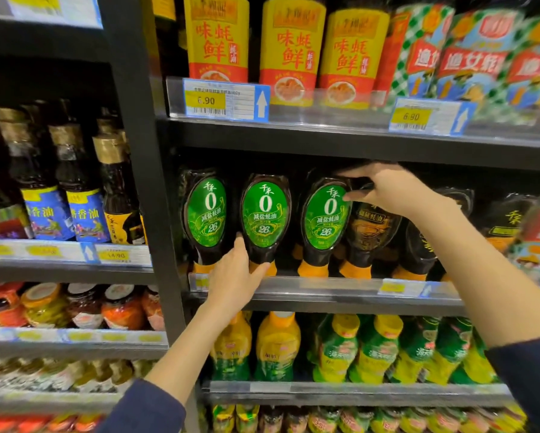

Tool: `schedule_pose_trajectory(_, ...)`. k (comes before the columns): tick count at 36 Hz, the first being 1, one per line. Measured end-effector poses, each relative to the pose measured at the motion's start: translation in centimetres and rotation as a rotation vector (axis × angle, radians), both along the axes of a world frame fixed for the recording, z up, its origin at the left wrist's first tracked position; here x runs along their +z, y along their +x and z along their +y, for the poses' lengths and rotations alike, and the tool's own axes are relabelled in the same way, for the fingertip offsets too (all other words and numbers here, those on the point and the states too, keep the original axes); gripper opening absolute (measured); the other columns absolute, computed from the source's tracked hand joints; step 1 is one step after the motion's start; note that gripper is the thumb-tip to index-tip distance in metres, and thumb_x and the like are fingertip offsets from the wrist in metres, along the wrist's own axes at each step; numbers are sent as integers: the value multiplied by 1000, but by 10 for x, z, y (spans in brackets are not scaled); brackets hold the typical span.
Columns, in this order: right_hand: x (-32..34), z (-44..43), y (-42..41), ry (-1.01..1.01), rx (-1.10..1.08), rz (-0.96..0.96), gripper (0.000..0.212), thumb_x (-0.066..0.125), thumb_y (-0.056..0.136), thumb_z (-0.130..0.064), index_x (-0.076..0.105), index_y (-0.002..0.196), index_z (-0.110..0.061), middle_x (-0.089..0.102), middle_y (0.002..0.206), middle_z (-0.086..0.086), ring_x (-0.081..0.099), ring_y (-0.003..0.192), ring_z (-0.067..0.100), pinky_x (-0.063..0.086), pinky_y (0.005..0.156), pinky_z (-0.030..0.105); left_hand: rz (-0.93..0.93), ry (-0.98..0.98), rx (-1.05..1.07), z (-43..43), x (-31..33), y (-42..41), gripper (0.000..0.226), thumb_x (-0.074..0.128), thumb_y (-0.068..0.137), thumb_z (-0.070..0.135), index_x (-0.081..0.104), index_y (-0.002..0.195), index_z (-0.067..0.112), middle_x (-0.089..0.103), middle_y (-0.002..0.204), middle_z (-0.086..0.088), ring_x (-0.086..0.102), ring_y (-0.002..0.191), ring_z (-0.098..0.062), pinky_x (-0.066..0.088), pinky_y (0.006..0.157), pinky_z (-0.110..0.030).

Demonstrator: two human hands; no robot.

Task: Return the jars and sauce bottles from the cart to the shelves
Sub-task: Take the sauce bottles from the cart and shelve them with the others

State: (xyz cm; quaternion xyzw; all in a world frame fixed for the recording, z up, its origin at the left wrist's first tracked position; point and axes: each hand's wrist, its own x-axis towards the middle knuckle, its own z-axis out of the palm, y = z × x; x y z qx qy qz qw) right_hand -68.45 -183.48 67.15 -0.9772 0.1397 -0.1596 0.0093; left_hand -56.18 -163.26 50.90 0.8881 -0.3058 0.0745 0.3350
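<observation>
Green-labelled sauce bottles [206, 210], three in a row, are found on the middle level of the black shelf unit [137, 151], which is the biggest thing in view. On the level above, tall yellow-labelled bottles [290, 51] are lined up, and on the level below, yellow-and-green bottles [337, 348] are packed closely. Each green-labelled bottle is stood upside down on its orange cap, and darker bottles [368, 220] are placed just beside them on the right. The middle green-labelled bottle [264, 214] is gripped at its lower part by the left hand [236, 276], with the thumb on its left side and the fingers curled under it. The right green-labelled bottle [325, 214] is pinched near its top by the right hand [387, 192]. A yellow price tag [204, 100] is fixed on the upper shelf edge.
</observation>
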Motion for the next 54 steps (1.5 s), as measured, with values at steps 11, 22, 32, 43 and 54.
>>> schedule_pose_trajectory(11, -91, 14, -27, -228, 111, -421, 57, 66, 82, -33, 51, 131, -10, 54, 131, 20, 49, 123, 36, 19, 111, 53, -167, 40, -51, 12, -18, -26, 74, 40, 94, 50, 9, 150, 13, 27, 154, -9, 23, 143, -22, 11, 117, -37)
schedule_pose_trajectory(22, -189, 52, -29, 46, 2, -222, 71, 38, 89, -58, 29, 147, -18, 21, 154, 18, 29, 139, 34, 33, 110, 47, -387, 459, 28, 9, -30, -34, 77, -8, 78, 71, -4, 147, 38, 10, 158, -14, 13, 145, -30, 13, 117, -44)
schedule_pose_trajectory(32, -202, 57, -11, -103, -111, -174, 84, 21, 85, -65, 34, 143, -5, 32, 151, 12, 34, 139, 27, 29, 109, 50, -385, 474, 87, 0, -27, -37, 94, -26, 70, 70, 0, 150, 28, 0, 159, -9, 10, 146, -31, 14, 115, -47)
schedule_pose_trajectory(43, -201, 63, -4, -91, -137, -179, 83, 29, 85, -64, 30, 145, -6, 26, 154, 11, 26, 142, 26, 20, 113, 51, -362, 489, 100, -2, -28, -38, 74, 11, 89, 67, -8, 149, 28, -10, 159, -7, 1, 146, -30, 7, 117, -48)
schedule_pose_trajectory(54, -202, 63, -4, -123, -158, -177, 81, 33, 86, -63, 34, 143, -5, 30, 152, 11, 32, 139, 27, 24, 111, 53, -348, 458, 90, -1, -26, -41, 73, 19, 91, 64, -5, 150, 28, -9, 159, -7, 4, 146, -31, 7, 117, -48)
